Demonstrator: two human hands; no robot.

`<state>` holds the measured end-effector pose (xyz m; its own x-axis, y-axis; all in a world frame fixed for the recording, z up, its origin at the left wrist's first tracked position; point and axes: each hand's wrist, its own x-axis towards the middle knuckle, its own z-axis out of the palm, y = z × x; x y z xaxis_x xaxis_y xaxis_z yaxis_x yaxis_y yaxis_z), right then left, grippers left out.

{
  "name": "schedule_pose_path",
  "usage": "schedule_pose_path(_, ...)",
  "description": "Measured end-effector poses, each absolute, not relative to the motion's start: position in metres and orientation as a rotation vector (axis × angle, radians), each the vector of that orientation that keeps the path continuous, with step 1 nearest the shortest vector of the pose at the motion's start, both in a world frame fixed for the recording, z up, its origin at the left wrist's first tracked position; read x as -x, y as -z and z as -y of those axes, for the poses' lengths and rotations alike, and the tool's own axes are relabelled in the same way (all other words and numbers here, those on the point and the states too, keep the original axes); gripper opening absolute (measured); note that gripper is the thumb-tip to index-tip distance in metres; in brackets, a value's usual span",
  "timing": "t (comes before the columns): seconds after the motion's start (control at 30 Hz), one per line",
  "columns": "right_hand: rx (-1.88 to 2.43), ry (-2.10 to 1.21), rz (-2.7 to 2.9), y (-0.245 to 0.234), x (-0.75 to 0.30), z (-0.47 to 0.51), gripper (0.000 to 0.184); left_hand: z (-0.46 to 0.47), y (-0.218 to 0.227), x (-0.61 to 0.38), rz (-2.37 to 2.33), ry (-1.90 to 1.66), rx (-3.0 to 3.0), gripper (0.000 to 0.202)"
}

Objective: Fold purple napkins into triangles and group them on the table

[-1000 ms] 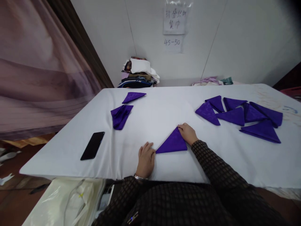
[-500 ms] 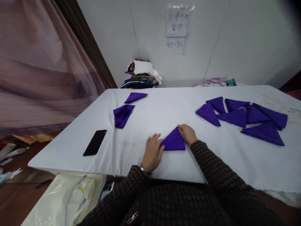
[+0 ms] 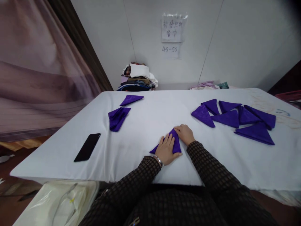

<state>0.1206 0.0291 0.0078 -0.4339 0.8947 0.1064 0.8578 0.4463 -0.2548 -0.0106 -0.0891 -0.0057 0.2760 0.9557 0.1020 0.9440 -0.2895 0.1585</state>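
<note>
A purple cloth napkin [image 3: 177, 145], folded into a triangle, lies on the white-covered table in front of me. My left hand [image 3: 166, 151] rests flat across its middle, fingers spread and thumb pointing right, hiding part of the cloth. At the top corner, my right hand [image 3: 185, 135] pinches the edge of the napkin between thumb and fingers. The napkin's left tip sticks out beyond my left wrist.
Several folded purple napkins [image 3: 225, 118] lie grouped on the right. Two more, a flat one [image 3: 131, 99] and a rumpled one [image 3: 118, 118], are at the left. A black phone [image 3: 87, 147] lies near the left edge. Stacked clothes [image 3: 137, 77] sit behind the table.
My left hand has moved right from the napkin's left tip onto its middle and now lies flat. My right hand stays at the top corner. The view has shifted slightly.
</note>
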Motion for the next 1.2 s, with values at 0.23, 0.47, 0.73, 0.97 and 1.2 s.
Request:
schedule_pose_path(0.23, 1.598, -0.146, 2.405, -0.008, -0.121, -0.033, 0.034, 0.088, 0.003, 0.008, -1.84, -0.244, -2.46, 0.089)
schedule_pose_path(0.47, 1.571, -0.293, 2.224, -0.008, -0.133, -0.035, 0.04, 0.088, 0.003, 0.009, -1.841, -0.244, -2.438, 0.089)
schedule_pose_path(0.73, 0.985, -0.431, 2.617, -0.024, -0.112, 0.04, 0.063, 0.09, 0.001, 0.006, -1.813, -0.304, -2.518, 0.071)
schedule_pose_path(0.97, 1.135, -0.578, 2.706, -0.014, -0.107, 0.013, 0.07, 0.088, 0.001, 0.007, -1.812, -0.298, -2.433, 0.085)
schedule_pose_path(1.2, 1.236, -0.51, 2.703, -0.005, -0.11, -0.013, 0.065, 0.088, 0.004, 0.009, -1.796, -0.32, -2.448, 0.087)
